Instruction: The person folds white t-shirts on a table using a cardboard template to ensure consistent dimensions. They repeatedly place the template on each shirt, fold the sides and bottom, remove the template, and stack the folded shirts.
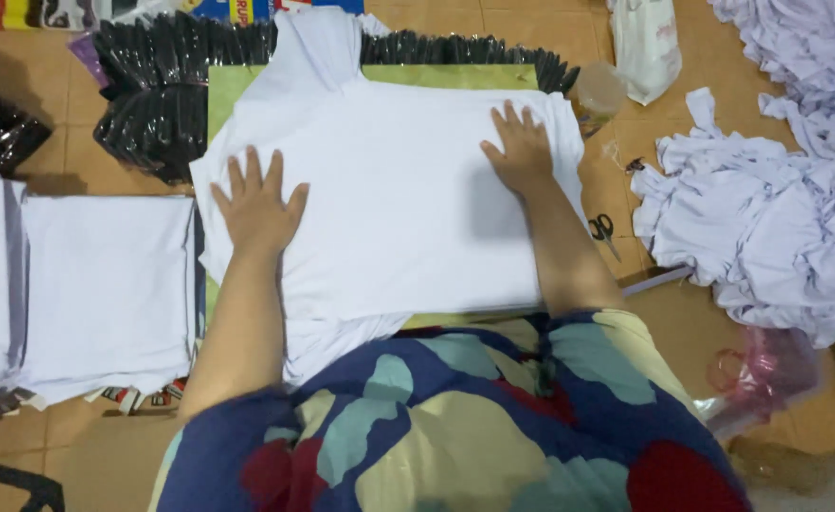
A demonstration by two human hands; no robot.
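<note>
Both hands flat, fingers spread: left hand [257, 204] and right hand [520, 148] press the white folded cotton shirt [399, 209] on the green folding board [223, 85], centre; uneven pressure would likely skew the fold or wrinkle the fabric.

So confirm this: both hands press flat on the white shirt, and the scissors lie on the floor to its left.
Wrong side. The head view shows the scissors on the floor right of the white shirt. The left hand and right hand do press flat on it.

Left hand [258, 204] and right hand [519, 147] press flat on white shirt [399, 204].
</note>
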